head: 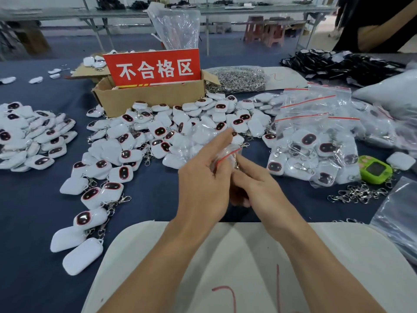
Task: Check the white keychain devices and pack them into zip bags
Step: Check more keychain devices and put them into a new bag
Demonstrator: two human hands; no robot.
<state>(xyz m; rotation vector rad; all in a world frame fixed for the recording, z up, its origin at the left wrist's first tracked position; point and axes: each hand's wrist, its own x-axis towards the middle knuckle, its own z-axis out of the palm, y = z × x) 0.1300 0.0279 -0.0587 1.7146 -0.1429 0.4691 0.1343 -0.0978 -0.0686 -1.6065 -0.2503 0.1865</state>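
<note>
Together hands [203, 177] [255, 184] pinch the zip bag [222, 153], red seal [229, 155] slanting up-right.

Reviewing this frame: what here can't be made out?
Head view only.
Zip bag: whether a device is inside; left hand and right hand cover it in their grip.
Cardboard box: its contents, hidden behind the red sign and front wall.
Far benches: items on them, blurred.
Clear bag: cut off by the right edge.
</note>
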